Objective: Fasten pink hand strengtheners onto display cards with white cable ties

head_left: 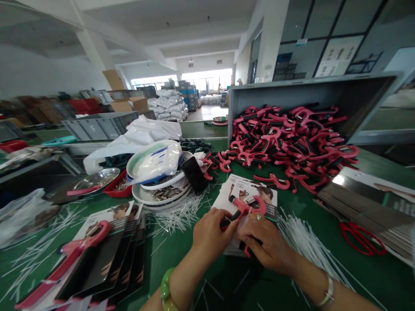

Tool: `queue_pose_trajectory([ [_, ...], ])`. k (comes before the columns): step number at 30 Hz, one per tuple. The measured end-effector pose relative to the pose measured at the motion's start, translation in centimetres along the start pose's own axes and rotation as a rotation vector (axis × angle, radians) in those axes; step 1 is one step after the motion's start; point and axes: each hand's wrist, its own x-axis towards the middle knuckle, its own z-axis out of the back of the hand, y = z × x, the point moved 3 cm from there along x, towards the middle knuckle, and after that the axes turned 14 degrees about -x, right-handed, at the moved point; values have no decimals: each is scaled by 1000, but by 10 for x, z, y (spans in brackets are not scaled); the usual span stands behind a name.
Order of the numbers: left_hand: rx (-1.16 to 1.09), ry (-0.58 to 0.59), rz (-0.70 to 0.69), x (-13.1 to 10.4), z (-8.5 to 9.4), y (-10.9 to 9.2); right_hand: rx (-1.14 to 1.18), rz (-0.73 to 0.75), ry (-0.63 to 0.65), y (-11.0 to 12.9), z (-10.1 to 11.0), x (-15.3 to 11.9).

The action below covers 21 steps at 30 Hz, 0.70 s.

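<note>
A pink and black spring hand grip [259, 206] lies on the top printed card [239, 183] of a stack in front of me. My left hand [210, 235] is closed around the grip's black handle at its left side. From the right, my right hand [267, 242] has its fingers pinched together against the grip's lower part; what they pinch is hidden by the fingers. Thin white plastic ties [303, 242] lie fanned out beside my right hand. At the left, a hand grip [92, 235] sits on a card, overlapping several other carded ones.
A grey crate [356, 116] on its side spills pink hand grips [285, 138] at back right. Red scissors [359, 239] lie by stacked cards [372, 207] at right. A phone [194, 175] leans on bowls of metal parts [162, 194]. More ties [177, 216] lie in front.
</note>
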Motion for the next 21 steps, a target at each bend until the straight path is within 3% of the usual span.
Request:
queue_pose_trajectory([
  [5, 82, -108, 8, 6, 12, 20, -80, -131, -152, 3, 10, -22],
  [8, 44, -50, 50, 10, 11, 45, -99, -176, -74, -5, 15, -37],
  [12, -198, -37, 89, 7, -1, 66, -59, -411, 28, -27, 24, -43],
  [14, -241, -60, 80, 6, -6, 64, -70, -422, 43, -30, 25, -37],
  [16, -170, -77, 75, 7, -4, 57, -154, -320, 58, -23, 21, -28],
  [19, -13, -114, 42, 11, 10, 39, -313, -183, 56, -10, 13, -15],
  [21, 63, -144, -1, 12, 22, 24, -345, -184, 30, -7, 13, -11],
])
